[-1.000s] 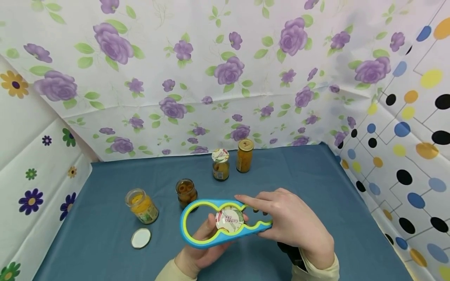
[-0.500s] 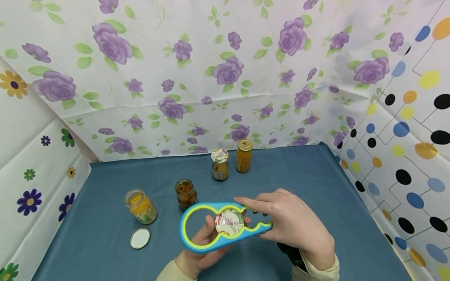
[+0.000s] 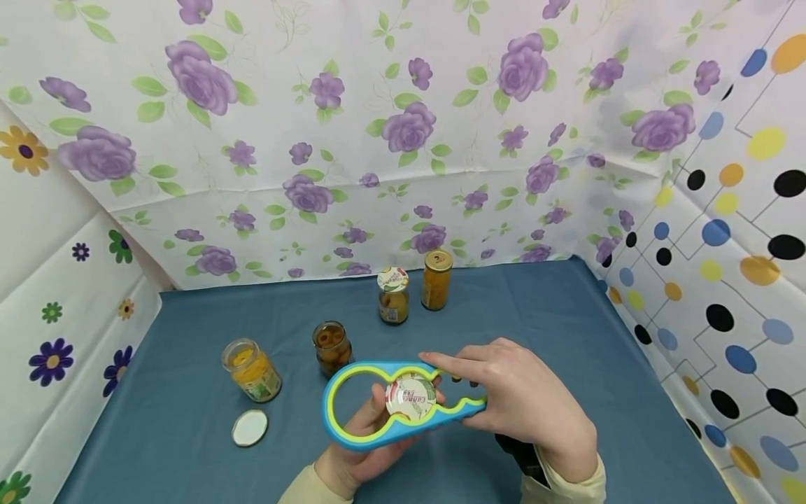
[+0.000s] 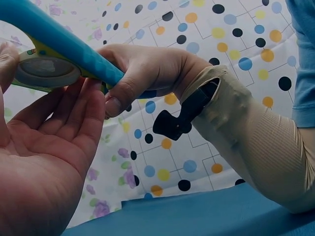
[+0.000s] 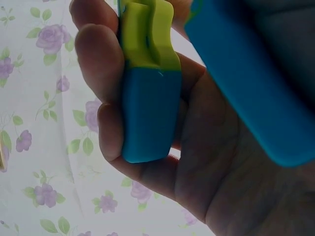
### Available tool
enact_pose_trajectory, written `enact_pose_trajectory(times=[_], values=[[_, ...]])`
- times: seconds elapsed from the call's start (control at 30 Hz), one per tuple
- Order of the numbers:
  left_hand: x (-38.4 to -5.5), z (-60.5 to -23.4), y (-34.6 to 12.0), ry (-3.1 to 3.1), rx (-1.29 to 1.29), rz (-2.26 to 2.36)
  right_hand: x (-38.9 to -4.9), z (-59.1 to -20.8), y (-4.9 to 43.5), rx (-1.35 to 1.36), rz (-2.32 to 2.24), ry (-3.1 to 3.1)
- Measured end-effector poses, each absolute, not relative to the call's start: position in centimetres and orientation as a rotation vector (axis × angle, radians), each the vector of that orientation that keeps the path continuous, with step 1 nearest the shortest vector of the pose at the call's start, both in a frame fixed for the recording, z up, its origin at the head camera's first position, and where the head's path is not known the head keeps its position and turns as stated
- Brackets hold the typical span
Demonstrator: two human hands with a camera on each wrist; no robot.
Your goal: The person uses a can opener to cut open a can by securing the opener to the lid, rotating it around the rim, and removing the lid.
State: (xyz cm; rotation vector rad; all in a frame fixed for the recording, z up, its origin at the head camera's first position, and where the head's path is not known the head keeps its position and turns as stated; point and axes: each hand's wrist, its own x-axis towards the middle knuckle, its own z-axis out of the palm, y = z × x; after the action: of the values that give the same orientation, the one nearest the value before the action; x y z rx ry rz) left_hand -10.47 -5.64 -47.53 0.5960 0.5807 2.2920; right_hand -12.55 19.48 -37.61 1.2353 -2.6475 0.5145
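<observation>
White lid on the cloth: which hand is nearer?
The left hand. In the head view, it is right of the white lid; the right hand is farther right, on the blue opener.

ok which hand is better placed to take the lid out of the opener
Probably the left hand: its thumb and fingertips sit at opposite sides of the jar lid, while the right hand is occupied gripping the jar opener.
</observation>
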Motion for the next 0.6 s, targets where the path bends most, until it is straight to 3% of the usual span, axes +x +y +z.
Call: enact_pose_trajectory(times=[0.6], values=[[-10.76, -47.73, -6.35, 0.636, 0.535, 2.285, -12.50, -37.59, 19.36, 1.219, 0.499, -2.680]])
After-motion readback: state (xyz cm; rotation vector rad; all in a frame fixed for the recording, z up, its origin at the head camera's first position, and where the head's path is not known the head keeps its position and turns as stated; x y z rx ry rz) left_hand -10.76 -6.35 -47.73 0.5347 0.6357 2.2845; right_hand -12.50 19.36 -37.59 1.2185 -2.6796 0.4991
